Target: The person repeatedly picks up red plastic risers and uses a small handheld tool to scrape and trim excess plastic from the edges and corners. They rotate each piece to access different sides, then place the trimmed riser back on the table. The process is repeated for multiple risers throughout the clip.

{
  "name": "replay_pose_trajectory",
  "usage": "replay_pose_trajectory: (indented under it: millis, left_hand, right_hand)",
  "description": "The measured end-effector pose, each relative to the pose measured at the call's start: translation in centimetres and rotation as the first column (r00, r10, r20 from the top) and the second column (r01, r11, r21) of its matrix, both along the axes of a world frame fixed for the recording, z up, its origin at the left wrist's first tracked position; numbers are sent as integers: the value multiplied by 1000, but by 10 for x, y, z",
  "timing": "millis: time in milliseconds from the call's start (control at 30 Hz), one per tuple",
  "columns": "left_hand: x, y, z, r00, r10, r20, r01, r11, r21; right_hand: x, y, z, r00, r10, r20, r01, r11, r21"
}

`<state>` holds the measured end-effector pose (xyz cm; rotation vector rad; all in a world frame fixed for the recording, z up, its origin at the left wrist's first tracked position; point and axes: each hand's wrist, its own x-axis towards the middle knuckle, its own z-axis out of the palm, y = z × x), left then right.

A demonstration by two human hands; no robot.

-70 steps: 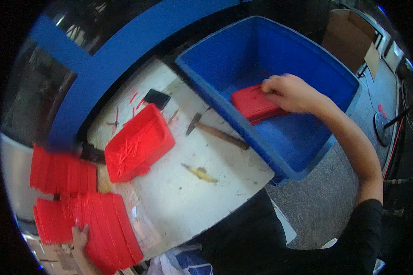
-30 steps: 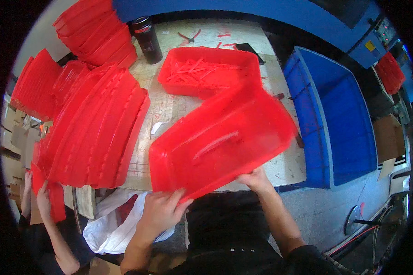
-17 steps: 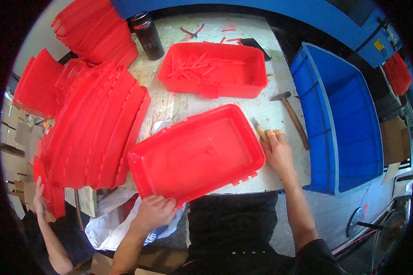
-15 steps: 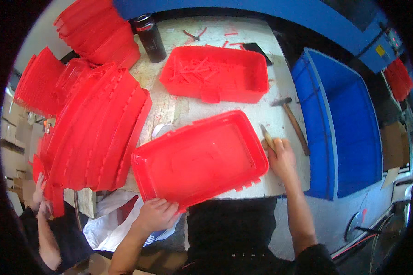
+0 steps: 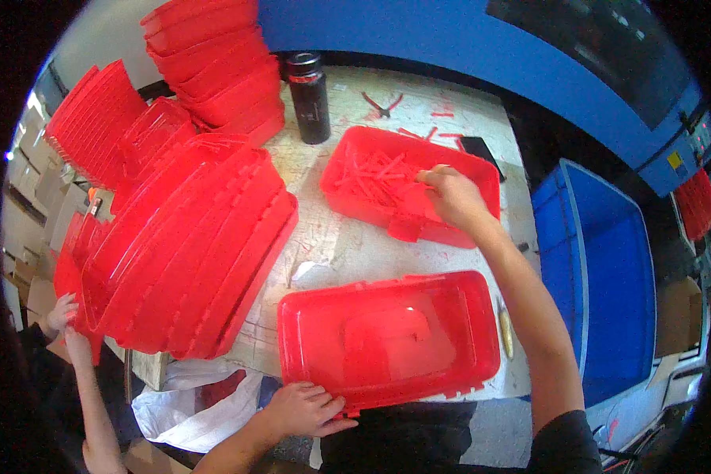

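A shallow red plastic lid (image 5: 395, 336) with raised rims and hinge tabs lies on the table in front of me. My left hand (image 5: 304, 409) grips its near-left corner, fingers over the rim. My right hand (image 5: 453, 196) reaches into a deeper red plastic box (image 5: 442, 227); its fingers are drawn together, and anything between them is hidden. Thin red plastic strips (image 5: 375, 174) are heaped in the box's left part. A small knife with a yellowish handle (image 5: 505, 332) rests on the table beside the lid's right end, near my right forearm.
Stacked red boxes and lids (image 5: 189, 245) crowd the left. A black bottle (image 5: 309, 103), pliers (image 5: 383, 105) and a dark flat object (image 5: 482, 150) sit at the back. A blue crate (image 5: 600, 268) stands right; another person's hand (image 5: 62, 312) touches red parts at far left.
My right hand has put the knife down on the table and moved forward into the deep box. The lid has turned straighter, with my left hand still at its corner. The view has shifted.
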<state>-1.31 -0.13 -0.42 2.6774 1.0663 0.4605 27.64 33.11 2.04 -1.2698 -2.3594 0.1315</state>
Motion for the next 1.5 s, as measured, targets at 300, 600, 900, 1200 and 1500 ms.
replay_pose_trajectory:
  millis: [300, 600, 900, 1200, 1500]
  left_hand:
    - [-5, 6, 0, 998, 8, 69, 3, 988, -152]
    - [46, 40, 68, 503, 592, 629, 134, 666, -734]
    - [128, 66, 69, 663, 633, 400, 415, 134, -900]
    - [184, 125, 54, 927, -138, 349, 344, -58, -937]
    - [246, 243, 5, 841, -474, -260, 481, 876, -44]
  right_hand:
    - [-15, 49, -31, 997, -75, -15, 73, 991, -112]
    - [21, -169, 49, -108, -371, -922, -574, 781, -247]
    - [48, -288, 31, 378, -373, -847, 1, 915, -403]
    - [88, -362, 33, 980, -194, 48, 199, 970, -141]
    - [141, -407, 10, 677, -604, -421, 233, 718, -656]
